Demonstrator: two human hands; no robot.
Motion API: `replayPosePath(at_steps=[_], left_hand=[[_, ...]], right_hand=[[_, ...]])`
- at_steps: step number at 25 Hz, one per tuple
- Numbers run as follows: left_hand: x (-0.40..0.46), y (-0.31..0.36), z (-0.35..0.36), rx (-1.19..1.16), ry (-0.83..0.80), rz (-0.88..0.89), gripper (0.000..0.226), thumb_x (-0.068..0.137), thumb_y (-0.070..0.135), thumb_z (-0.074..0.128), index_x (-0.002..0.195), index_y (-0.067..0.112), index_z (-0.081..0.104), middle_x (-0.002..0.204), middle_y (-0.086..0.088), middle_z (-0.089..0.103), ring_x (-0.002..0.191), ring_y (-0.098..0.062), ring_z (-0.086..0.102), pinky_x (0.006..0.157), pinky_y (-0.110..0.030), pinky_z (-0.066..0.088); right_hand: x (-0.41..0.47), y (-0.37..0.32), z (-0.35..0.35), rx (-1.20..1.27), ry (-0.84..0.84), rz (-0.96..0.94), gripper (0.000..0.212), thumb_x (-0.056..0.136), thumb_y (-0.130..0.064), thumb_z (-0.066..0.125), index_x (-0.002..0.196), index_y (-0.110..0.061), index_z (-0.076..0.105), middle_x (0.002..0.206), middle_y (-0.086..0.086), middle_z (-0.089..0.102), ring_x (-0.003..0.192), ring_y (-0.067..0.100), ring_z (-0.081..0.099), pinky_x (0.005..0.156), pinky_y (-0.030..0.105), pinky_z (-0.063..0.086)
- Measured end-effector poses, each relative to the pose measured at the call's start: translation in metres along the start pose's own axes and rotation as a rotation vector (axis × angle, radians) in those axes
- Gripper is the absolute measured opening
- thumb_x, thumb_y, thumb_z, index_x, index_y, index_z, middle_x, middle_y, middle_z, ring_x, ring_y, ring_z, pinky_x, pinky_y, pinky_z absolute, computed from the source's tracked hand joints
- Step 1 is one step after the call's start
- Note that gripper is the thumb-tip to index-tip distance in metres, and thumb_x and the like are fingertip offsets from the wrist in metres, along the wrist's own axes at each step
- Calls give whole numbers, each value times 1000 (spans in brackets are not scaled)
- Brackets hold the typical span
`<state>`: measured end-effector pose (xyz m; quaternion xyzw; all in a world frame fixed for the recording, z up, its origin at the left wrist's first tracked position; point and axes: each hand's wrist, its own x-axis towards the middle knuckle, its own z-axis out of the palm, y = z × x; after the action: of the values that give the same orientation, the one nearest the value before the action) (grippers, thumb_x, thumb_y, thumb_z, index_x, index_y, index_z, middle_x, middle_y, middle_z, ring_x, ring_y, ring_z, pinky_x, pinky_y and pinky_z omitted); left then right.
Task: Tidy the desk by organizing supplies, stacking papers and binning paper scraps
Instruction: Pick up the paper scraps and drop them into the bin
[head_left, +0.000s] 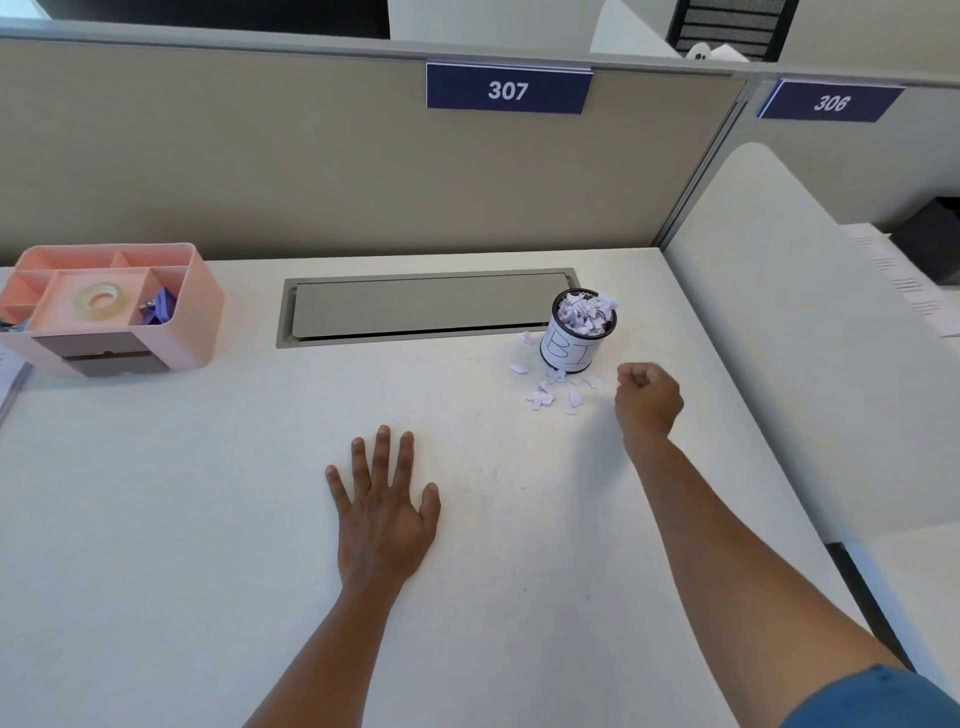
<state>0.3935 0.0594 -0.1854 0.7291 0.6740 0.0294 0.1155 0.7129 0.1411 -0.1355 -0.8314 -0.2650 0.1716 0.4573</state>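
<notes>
A small black cup with a white label (574, 348) stands at the back right of the white desk (208, 519), heaped with pale purple paper scraps (586, 310). More loose scraps (550, 395) lie on the desk in front of and left of the cup. My right hand (648, 399) hovers just right of those scraps, fingers curled into a fist; whether it holds scraps is hidden. My left hand (383, 506) lies flat on the desk, fingers spread, holding nothing.
A pink desk organizer (111, 312) at the back left holds a tape roll (101, 300) and purple clips (162, 306). A grey cable hatch (431, 306) is set into the desk. Papers (10, 379) show at the left edge. A white divider (810, 332) bounds the right.
</notes>
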Motion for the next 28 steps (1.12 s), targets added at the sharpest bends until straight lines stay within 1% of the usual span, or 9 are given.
replayPosePath(at_steps=[4,8,10,12,14,16,18,22,28], left_hand=[[1,1,1,-1,4,-3,74,93,58,10,160,31,-4,169,4,-9,155,-27,-12,123,-58,-5],[0,-1,3,16,7,-6,73,94,58,11,160,31,-5,169,4,-10,155,-27,-13,123,-58,-5],[0,0,2,8,10,-5,73,94,58,11,161,31,-4,169,4,-9,155,-27,-12,123,-58,-5],[0,1,3,9,11,-5,73,94,59,10,160,31,-4,169,4,-9,155,-27,-13,123,-58,-5],[-1,1,4,7,13,-7,73,94,59,11,160,32,-4,169,4,-10,155,-26,-13,123,-58,-5],[-1,0,5,-2,20,-8,72,95,58,12,160,32,-3,169,5,-9,155,-26,-13,123,-57,-4],[0,0,5,6,30,-6,72,95,58,14,161,32,-2,169,4,-7,156,-26,-11,123,-57,-3],[0,0,7,-3,47,0,71,97,58,19,161,32,1,170,4,-4,156,-26,-9,124,-58,-1],[2,-2,10,10,52,-1,71,97,57,20,161,32,1,170,3,-3,156,-26,-8,124,-58,0]], right_hand=[[9,15,3,-194,-226,-178,40,82,14,44,106,-2,71,105,15,72,96,23,66,89,25,48],[1,8,12,-504,-347,-356,49,75,17,43,110,-5,70,111,15,61,105,34,56,83,31,44],[-20,8,18,-532,-364,-402,47,75,16,42,104,-8,70,105,12,57,103,34,51,76,32,44],[-45,10,23,-497,-403,-492,48,74,17,39,98,-11,70,95,5,55,97,31,51,71,29,37],[-61,3,30,-444,-441,-561,46,77,14,46,107,-11,69,100,7,59,100,31,54,74,27,36],[-65,-15,44,-413,-493,-589,47,78,7,60,122,-9,64,113,10,60,111,27,54,82,27,40],[-60,-39,65,-485,-548,-605,54,74,4,68,126,-6,58,121,12,57,121,27,50,86,32,47],[-43,-77,101,-708,-532,-645,47,81,6,50,127,-3,49,127,14,50,117,34,49,91,40,49],[-26,-84,120,-865,-613,-590,44,86,0,50,130,-1,45,128,19,48,120,35,47,95,41,46]])
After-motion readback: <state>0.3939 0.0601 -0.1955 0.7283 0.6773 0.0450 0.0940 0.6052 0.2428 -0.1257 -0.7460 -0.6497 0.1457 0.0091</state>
